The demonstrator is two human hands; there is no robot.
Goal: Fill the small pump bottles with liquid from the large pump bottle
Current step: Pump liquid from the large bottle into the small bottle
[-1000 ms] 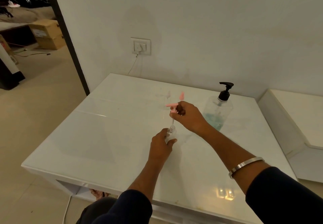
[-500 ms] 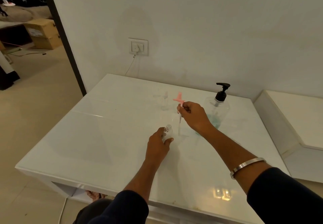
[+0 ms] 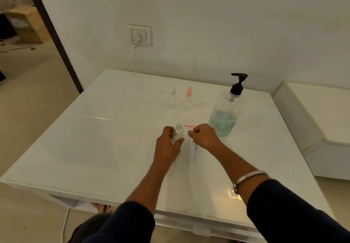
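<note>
I am wearing a dark navy long-sleeved top, and both sleeves (image 3: 295, 210) are sitting pushed up so my forearms are showing bare. A plain silver metal bangle (image 3: 248, 179) is circling my right wrist, catching the light. My left hand (image 3: 167, 146) and right hand (image 3: 203, 135) are wearing nothing.

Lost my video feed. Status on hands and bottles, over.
Left hand grips the open small bottle upright on the table. Right hand pinches the removed pink pump. Large pump bottle untouched, nothing blocking.
</note>
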